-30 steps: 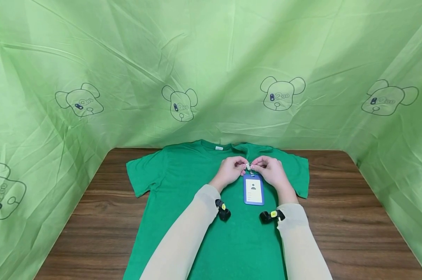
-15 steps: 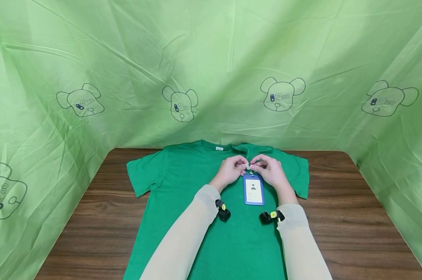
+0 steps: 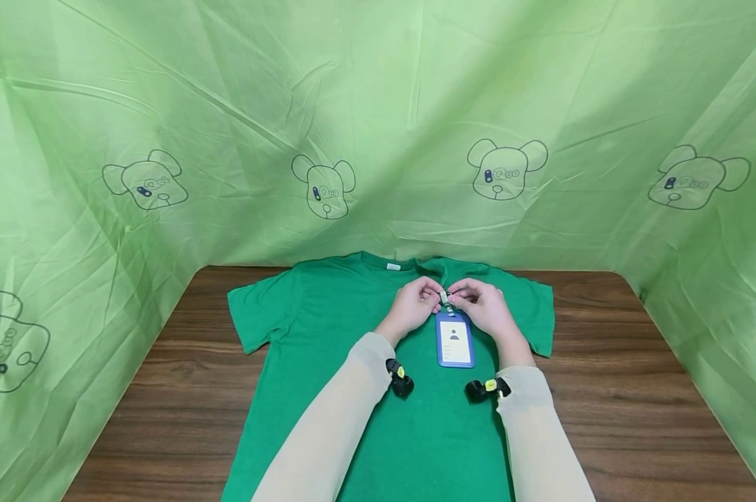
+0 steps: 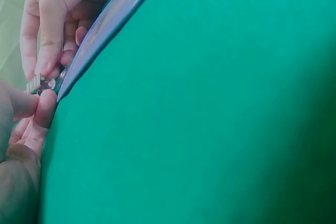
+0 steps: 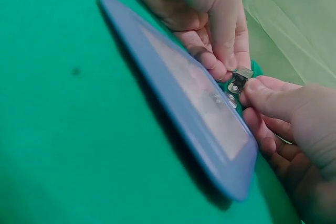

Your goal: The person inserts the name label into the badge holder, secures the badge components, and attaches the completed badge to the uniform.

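A green T-shirt (image 3: 365,335) lies spread out with its collar at the far side. On its chest rests a blue badge holder (image 3: 455,341) with a white card in it. A small metal clip (image 5: 241,80) is joined to the holder's top end. From the left, my left hand (image 3: 412,303) pinches at the clip between thumb and fingers, and my right hand (image 3: 483,307) pinches it from the other side. Green fabric (image 5: 256,68) shows right behind the clip in the right wrist view. How far the clip's mouth is on the cloth is hidden by the fingers.
The shirt lies on a dark wooden table (image 3: 616,390). Green curtains (image 3: 390,104) printed with bear outlines rise behind and on both sides. A black wrist camera (image 3: 401,382) is strapped to the left sleeve, another camera (image 3: 477,390) to the right.
Both hands keep their place at the clip. The fingertips and the clip between them have shifted very slightly; the badge holder and shirt stay nearly still.
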A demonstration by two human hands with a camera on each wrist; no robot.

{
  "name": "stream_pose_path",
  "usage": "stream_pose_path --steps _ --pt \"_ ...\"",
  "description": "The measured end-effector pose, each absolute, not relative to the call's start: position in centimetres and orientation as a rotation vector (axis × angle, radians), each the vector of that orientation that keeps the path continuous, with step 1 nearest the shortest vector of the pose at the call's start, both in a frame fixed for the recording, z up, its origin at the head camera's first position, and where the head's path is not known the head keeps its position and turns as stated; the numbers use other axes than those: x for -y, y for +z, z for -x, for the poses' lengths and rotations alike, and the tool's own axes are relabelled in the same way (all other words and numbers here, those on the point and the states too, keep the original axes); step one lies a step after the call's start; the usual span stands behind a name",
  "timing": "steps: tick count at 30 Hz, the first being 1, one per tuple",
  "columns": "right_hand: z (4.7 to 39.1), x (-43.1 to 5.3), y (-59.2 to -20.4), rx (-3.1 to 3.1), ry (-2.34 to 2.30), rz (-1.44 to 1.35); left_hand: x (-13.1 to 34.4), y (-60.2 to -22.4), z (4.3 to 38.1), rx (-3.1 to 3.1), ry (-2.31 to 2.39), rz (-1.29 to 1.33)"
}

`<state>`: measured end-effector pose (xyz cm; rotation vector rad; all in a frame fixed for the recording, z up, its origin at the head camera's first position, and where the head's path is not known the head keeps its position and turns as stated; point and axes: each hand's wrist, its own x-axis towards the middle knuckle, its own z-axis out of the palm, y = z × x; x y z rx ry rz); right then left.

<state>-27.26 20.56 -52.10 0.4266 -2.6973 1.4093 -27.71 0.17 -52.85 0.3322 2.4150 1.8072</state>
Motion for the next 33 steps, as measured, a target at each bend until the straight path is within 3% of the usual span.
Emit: stream_pose_path --steps 13,21,28,33 --pt "27.1 -21.2 -51.6 2.795 1.362 -0.338 -0.6 -52.8 27.8 -2.433 1.75 -0.316" --pt "27.0 -21.3 -51.4 2.919 1.249 -0.207 -0.3 -51.8 27.4 -2.652 1.428 -0.333" --pt "26.7 -21.2 -51.1 3.029 1.131 -0.171 4.9 -50.2 27.0 -2.87 1.114 -0.431" --pt "26.9 -21.2 -50.8 3.101 1.071 -0.165 10.7 -49.7 26.9 -2.975 0.795 -0.324"
